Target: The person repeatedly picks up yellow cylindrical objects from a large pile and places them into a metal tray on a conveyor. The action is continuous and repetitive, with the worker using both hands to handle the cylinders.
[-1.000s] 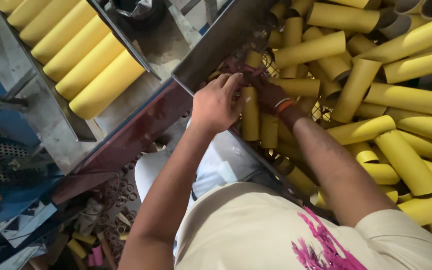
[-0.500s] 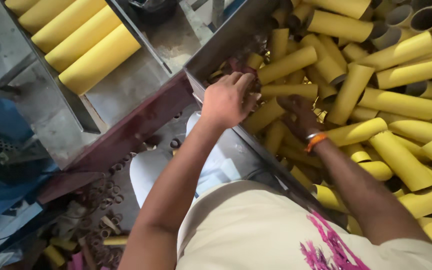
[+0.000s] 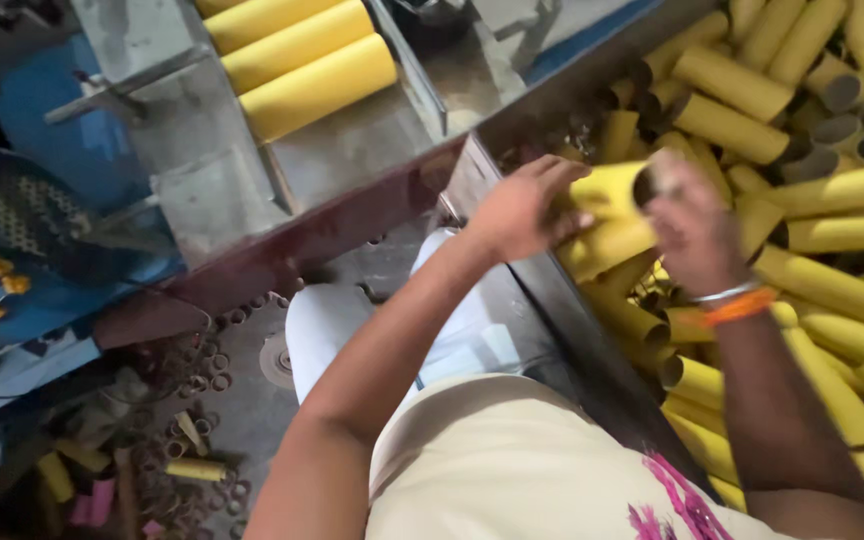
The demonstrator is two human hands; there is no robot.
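Two hands meet over a bin heaped with yellow cardboard tubes (image 3: 822, 280) on the right, too many to count. The left hand (image 3: 522, 208) curls its fingers around the near side of a small bundle of yellow tubes (image 3: 607, 225) lifted just above the heap; the right hand (image 3: 690, 222), with an orange band and a metal bangle at the wrist, closes over the bundle's open ends. At far left, three yellow tubes (image 3: 297, 55) lie side by side on a grey metal tray (image 3: 352, 150). Small cardboard rings (image 3: 197, 365) litter the near-left floor.
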